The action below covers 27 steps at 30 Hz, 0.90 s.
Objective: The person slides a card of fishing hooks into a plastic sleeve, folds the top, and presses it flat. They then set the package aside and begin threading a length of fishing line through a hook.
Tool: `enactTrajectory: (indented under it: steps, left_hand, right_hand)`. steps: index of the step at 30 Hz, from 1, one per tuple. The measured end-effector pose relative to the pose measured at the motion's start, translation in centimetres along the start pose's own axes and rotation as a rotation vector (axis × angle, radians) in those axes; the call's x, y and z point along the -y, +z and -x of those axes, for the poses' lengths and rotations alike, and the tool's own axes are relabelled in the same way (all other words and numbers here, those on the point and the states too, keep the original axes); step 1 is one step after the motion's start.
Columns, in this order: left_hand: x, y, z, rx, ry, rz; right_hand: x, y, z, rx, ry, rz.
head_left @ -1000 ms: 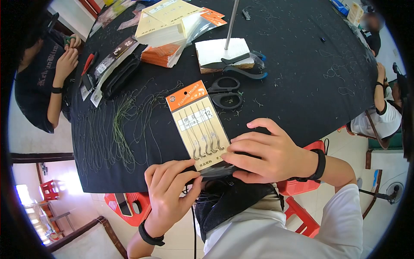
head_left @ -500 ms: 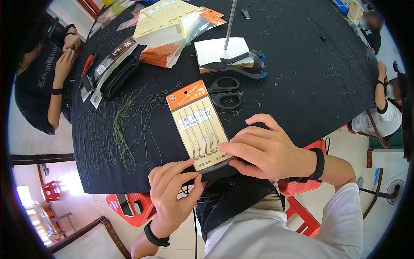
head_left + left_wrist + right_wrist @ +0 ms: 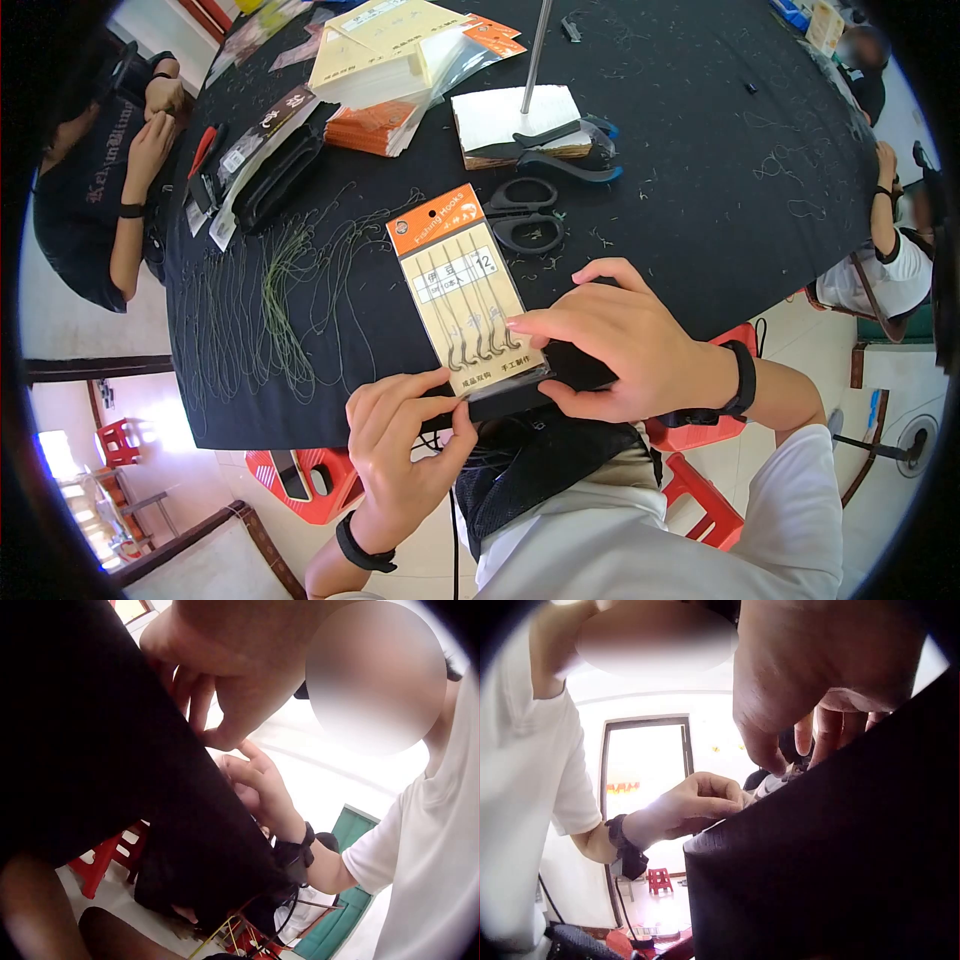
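Note:
A fishing hook packet (image 3: 465,300), with an orange header and several dark hooks on a cream card, lies tilted near the table's front edge. At its lower left corner the left hand (image 3: 405,455) pinches the packet between thumb and fingers; the right wrist view shows this left hand (image 3: 686,810) at clear plastic. The right hand (image 3: 625,350) rests its index fingertip on the packet's lower right side, over the hooks' end. Its thumb lies by the bottom right corner, apart from the index finger. Both wrist views hide most of the packet behind the table edge.
Black scissors (image 3: 525,215) lie just beyond the packet. Green line (image 3: 285,310) spreads to the left. Farther back are stacked cards (image 3: 370,75), a white block (image 3: 515,115) with a metal rod, and red-handled pliers (image 3: 205,150). Other people sit at both sides.
The right hand's index finger has moved from the packet's right edge onto its lower right face, and its thumb has spread lower. The left hand has shifted slightly right. The packet has barely moved.

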State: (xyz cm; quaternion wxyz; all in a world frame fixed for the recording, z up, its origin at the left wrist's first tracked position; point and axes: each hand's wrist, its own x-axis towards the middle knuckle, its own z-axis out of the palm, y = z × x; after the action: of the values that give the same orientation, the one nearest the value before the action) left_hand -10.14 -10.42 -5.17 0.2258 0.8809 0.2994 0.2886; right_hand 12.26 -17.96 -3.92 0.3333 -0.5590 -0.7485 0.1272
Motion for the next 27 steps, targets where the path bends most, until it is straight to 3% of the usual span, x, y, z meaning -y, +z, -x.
enactTrajectory:
  steps: [18, 27]
  left_hand:
    - [-0.2, 0.0, 0.0, 0.003, -0.023, -0.014]
    - [-0.5, 0.7, 0.2, -0.044, -0.095, -0.009]
  right_hand:
    - [0.5, 0.6, 1.0, -0.029, 0.168, -0.142]
    - [1.6, 1.1, 1.0, -0.069, 0.289, -0.036]
